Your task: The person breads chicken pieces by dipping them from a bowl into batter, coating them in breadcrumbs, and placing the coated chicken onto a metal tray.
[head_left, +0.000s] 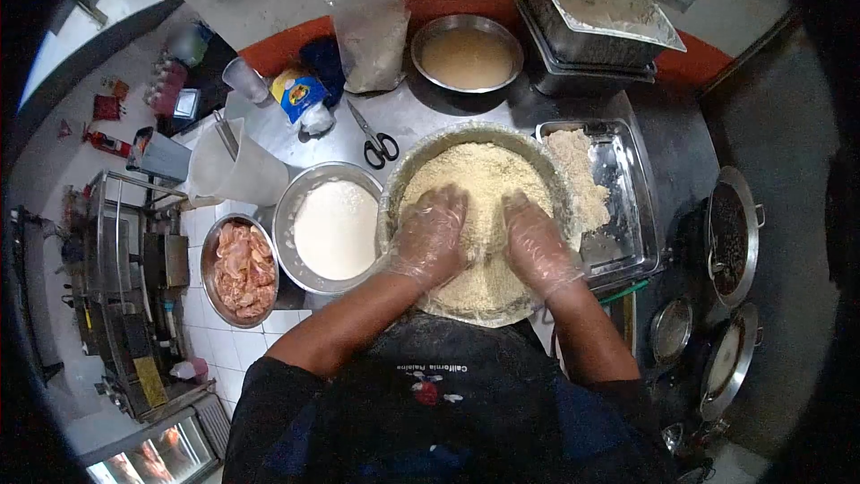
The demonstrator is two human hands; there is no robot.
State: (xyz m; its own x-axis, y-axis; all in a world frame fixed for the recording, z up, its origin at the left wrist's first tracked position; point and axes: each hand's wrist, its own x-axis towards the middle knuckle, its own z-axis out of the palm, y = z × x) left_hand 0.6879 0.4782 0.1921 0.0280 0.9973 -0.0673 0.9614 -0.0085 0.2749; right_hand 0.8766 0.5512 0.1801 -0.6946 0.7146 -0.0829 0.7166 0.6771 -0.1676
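Note:
Both of my hands wear clear plastic gloves and are sunk into pale yellow breadcrumbs (484, 170) in a large round metal bowl (391, 215). My left hand (434, 231) has its fingers pressed together and curled into the crumbs on the left side. Opposite it, my right hand (539, 246) is cupped in the crumbs, its fingertips partly buried. A ridge of crumbs lies between the two hands. Anything under the crumbs is hidden. Touching or close by on the left is a metal bowl of white batter (336, 229).
Raw meat (244, 264) fills a steel bowl at far left. Scissors (374, 139) lie behind the batter. A rectangular tray (640, 206) holds more crumbs at right. Behind stand a basin of cloudy liquid (468, 58), stacked pans (596, 22) and a white pitcher (219, 166).

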